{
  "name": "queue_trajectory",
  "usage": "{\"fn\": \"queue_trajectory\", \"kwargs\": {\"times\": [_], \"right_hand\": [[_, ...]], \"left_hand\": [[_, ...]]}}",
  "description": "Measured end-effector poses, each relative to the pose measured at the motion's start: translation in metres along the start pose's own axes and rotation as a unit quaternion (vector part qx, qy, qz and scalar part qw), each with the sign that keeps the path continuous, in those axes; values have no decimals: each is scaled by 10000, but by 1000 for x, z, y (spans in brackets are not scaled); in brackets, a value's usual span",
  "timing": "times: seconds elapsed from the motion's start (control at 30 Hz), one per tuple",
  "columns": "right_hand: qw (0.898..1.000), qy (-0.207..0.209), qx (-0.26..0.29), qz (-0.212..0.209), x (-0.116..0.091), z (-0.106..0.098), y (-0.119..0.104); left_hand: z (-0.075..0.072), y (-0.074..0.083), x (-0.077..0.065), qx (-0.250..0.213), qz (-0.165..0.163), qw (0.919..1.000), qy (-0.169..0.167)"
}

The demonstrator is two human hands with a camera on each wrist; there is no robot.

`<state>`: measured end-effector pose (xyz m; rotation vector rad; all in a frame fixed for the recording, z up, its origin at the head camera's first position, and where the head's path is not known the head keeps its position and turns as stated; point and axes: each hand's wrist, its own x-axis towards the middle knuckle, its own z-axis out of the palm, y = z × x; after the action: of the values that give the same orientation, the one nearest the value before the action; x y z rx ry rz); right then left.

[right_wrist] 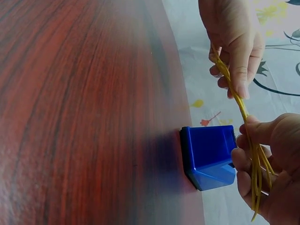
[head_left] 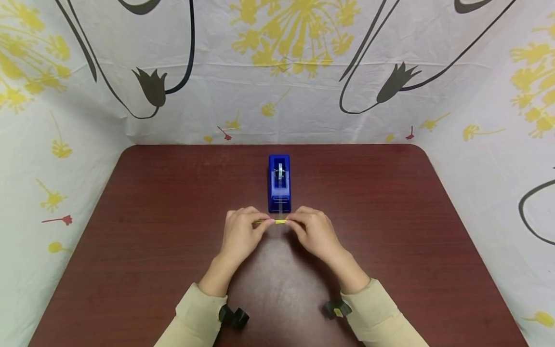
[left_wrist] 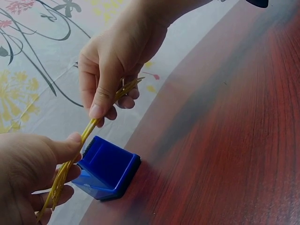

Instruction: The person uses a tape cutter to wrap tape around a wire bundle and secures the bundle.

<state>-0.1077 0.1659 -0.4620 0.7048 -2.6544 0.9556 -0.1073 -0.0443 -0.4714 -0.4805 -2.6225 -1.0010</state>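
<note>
A thin bundle of yellow strands [head_left: 280, 221] runs level between both hands, in front of a blue tape dispenser [head_left: 279, 195]. My left hand [head_left: 241, 231] pinches one end between thumb and fingers; my right hand [head_left: 316, 232] pinches the other, leaving a short bare stretch between them. In the left wrist view loose ends of the yellow strands [left_wrist: 60, 183] trail under the left fingers. Strand ends also fan out by the right palm [right_wrist: 257, 178] in the right wrist view. A faint clear strip seems to lie between dispenser and bundle; whether it touches the strands I cannot tell.
The dispenser stands on a dark red wooden table [head_left: 173, 202], its tape roll [head_left: 280, 171] toward the back. A white patterned cloth [head_left: 303, 111] hangs behind and beside the table. Each wrist wears a small black camera [head_left: 234, 316].
</note>
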Motion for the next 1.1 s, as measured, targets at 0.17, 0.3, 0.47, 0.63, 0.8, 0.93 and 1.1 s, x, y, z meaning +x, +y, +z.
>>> {"fn": "queue_trajectory", "kwargs": {"times": [0.17, 0.3, 0.47, 0.63, 0.8, 0.93, 1.1], "right_hand": [[9999, -4, -75, 100, 0, 1, -1], [9997, 38, -167, 144, 0, 2, -1], [9996, 1, -256, 150, 0, 3, 0], [9993, 171, -339, -9, -1, 4, 1], [9981, 371, -406, -262, -1, 6, 2], [9982, 336, -391, -303, 0, 6, 2], [9993, 100, -308, -173, 1, 3, 2]], "left_hand": [[2, -1, 0, 59, -63, 9999, -119], [3, -1, 0, 83, -130, 9994, -303], [4, -1, 1, 96, -151, 9986, -500], [4, 1, 2, 160, -140, 9978, -632], [2, 3, 3, 330, -35, 9962, -805], [3, 3, 4, 357, 69, 9964, -767], [5, 1, 4, 244, 113, 9980, -566]]}}
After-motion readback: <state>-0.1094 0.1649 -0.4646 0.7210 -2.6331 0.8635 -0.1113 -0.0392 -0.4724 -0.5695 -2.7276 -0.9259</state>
